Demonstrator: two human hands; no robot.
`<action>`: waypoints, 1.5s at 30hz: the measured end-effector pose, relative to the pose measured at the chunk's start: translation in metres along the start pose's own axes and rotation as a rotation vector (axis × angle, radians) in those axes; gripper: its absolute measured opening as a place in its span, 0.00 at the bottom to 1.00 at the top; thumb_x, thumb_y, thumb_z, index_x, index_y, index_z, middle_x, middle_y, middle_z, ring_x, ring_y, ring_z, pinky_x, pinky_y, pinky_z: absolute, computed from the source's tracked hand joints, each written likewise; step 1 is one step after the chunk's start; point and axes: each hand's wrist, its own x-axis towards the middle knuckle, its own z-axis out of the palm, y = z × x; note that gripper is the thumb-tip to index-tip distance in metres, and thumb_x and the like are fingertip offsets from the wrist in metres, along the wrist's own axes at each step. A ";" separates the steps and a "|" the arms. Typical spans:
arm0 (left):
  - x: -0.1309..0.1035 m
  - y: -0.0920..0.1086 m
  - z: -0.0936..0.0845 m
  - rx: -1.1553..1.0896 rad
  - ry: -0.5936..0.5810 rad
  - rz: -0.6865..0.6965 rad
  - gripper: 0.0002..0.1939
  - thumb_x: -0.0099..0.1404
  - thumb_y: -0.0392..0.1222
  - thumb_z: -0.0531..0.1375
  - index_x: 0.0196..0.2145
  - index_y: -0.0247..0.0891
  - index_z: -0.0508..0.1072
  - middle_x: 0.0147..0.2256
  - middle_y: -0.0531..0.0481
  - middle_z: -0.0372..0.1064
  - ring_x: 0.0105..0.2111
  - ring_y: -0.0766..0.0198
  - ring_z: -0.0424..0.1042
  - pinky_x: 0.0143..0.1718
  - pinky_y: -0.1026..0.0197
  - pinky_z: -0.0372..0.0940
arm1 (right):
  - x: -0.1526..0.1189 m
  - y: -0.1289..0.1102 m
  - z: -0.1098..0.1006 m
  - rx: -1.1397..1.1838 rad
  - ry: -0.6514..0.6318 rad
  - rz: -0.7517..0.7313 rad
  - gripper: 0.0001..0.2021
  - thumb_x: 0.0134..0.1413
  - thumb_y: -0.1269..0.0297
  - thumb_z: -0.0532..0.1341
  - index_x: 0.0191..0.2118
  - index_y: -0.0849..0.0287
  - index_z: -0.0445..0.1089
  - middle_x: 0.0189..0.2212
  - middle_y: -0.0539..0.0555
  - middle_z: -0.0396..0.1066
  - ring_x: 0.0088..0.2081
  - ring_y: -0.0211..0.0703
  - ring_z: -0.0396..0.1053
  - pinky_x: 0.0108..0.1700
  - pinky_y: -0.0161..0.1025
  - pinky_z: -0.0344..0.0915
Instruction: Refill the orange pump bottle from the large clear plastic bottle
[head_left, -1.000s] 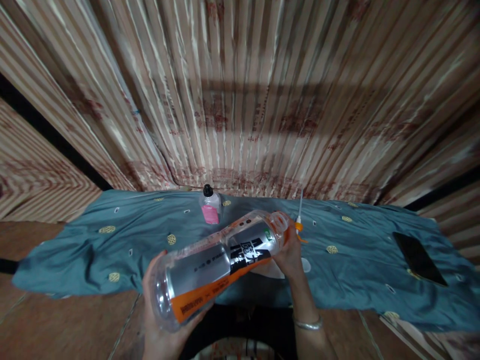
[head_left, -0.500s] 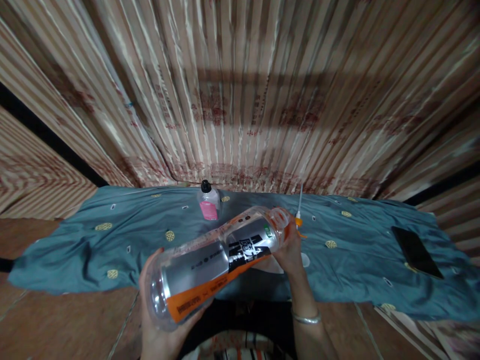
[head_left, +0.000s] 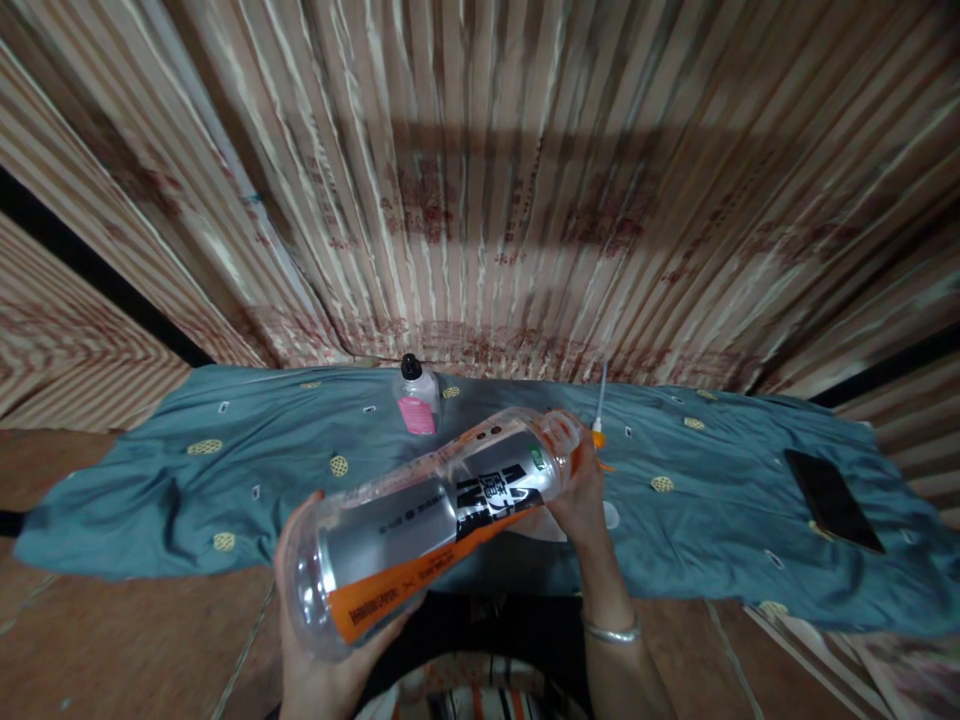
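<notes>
A large clear plastic bottle (head_left: 420, 540) with a silver, black and orange label lies tilted across my lap side of the cloth, its neck up to the right. My left hand (head_left: 322, 670) is wrapped round its base. At the neck, my right hand (head_left: 585, 490) grips the bottle, and no cap shows on its mouth. Something orange shows behind the neck; I cannot tell what it belongs to. Beyond the right hand is a thin pale tube (head_left: 601, 395) with an orange collar (head_left: 598, 438). A pale flat object (head_left: 547, 526) is partly hidden under the bottle.
A small clear bottle (head_left: 417, 400) with a pink label and black cap stands at the back. A black phone (head_left: 834, 500) lies on the right of the blue-green patterned cloth (head_left: 187, 500). Striped curtains (head_left: 480, 200) hang close behind and at both sides.
The large bottle has turned slightly about its length, so more of the label's lettering faces me. Both hands keep their places on it.
</notes>
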 end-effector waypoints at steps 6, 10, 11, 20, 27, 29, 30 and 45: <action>0.001 -0.003 -0.001 0.006 0.005 0.044 0.48 0.45 0.54 0.81 0.64 0.56 0.73 0.65 0.47 0.71 0.63 0.34 0.74 0.68 0.21 0.67 | 0.001 0.003 -0.004 -0.005 -0.040 -0.020 0.37 0.52 0.51 0.77 0.65 0.54 0.69 0.55 0.62 0.82 0.53 0.60 0.84 0.57 0.60 0.83; 0.001 -0.006 -0.001 0.049 -0.015 0.047 0.50 0.47 0.61 0.80 0.65 0.53 0.71 0.65 0.43 0.70 0.64 0.33 0.74 0.68 0.19 0.66 | 0.000 0.005 -0.005 -0.016 -0.051 0.001 0.40 0.51 0.49 0.78 0.66 0.56 0.68 0.58 0.65 0.81 0.57 0.64 0.83 0.61 0.61 0.81; 0.001 -0.006 -0.001 0.050 -0.012 0.052 0.49 0.48 0.62 0.79 0.65 0.53 0.71 0.65 0.42 0.69 0.64 0.33 0.73 0.68 0.19 0.66 | 0.000 0.005 -0.004 -0.021 -0.034 0.008 0.40 0.50 0.49 0.78 0.66 0.56 0.68 0.58 0.65 0.81 0.58 0.64 0.82 0.62 0.62 0.80; 0.004 -0.009 -0.004 0.084 -0.012 0.111 0.47 0.46 0.60 0.80 0.63 0.54 0.74 0.63 0.45 0.72 0.62 0.33 0.75 0.67 0.19 0.69 | -0.001 0.002 -0.003 -0.024 -0.025 0.018 0.39 0.51 0.47 0.77 0.66 0.53 0.69 0.57 0.63 0.82 0.56 0.63 0.83 0.60 0.63 0.81; 0.002 -0.008 -0.004 0.086 -0.007 0.081 0.47 0.49 0.60 0.79 0.66 0.60 0.71 0.64 0.49 0.70 0.65 0.34 0.72 0.69 0.20 0.67 | -0.001 -0.005 -0.001 -0.018 0.014 0.028 0.37 0.50 0.49 0.77 0.64 0.54 0.70 0.55 0.63 0.83 0.52 0.62 0.85 0.55 0.63 0.84; 0.000 -0.009 -0.003 0.090 -0.011 0.070 0.47 0.51 0.59 0.78 0.66 0.60 0.70 0.64 0.49 0.69 0.65 0.35 0.72 0.70 0.23 0.67 | -0.001 -0.006 -0.001 -0.017 0.013 0.036 0.37 0.50 0.49 0.77 0.63 0.55 0.70 0.55 0.64 0.83 0.52 0.63 0.85 0.56 0.63 0.83; -0.001 -0.010 -0.003 0.084 -0.019 0.055 0.47 0.51 0.60 0.78 0.66 0.59 0.70 0.65 0.48 0.69 0.65 0.36 0.72 0.71 0.25 0.66 | -0.001 -0.006 -0.001 -0.016 0.013 0.041 0.37 0.50 0.49 0.77 0.63 0.55 0.70 0.55 0.64 0.83 0.53 0.63 0.85 0.56 0.64 0.83; -0.001 -0.025 -0.006 0.128 -0.065 0.087 0.51 0.52 0.64 0.78 0.70 0.55 0.68 0.71 0.43 0.67 0.70 0.32 0.69 0.74 0.25 0.63 | 0.001 -0.012 -0.001 -0.016 -0.005 0.057 0.37 0.51 0.45 0.76 0.63 0.52 0.70 0.56 0.62 0.81 0.57 0.63 0.82 0.62 0.63 0.79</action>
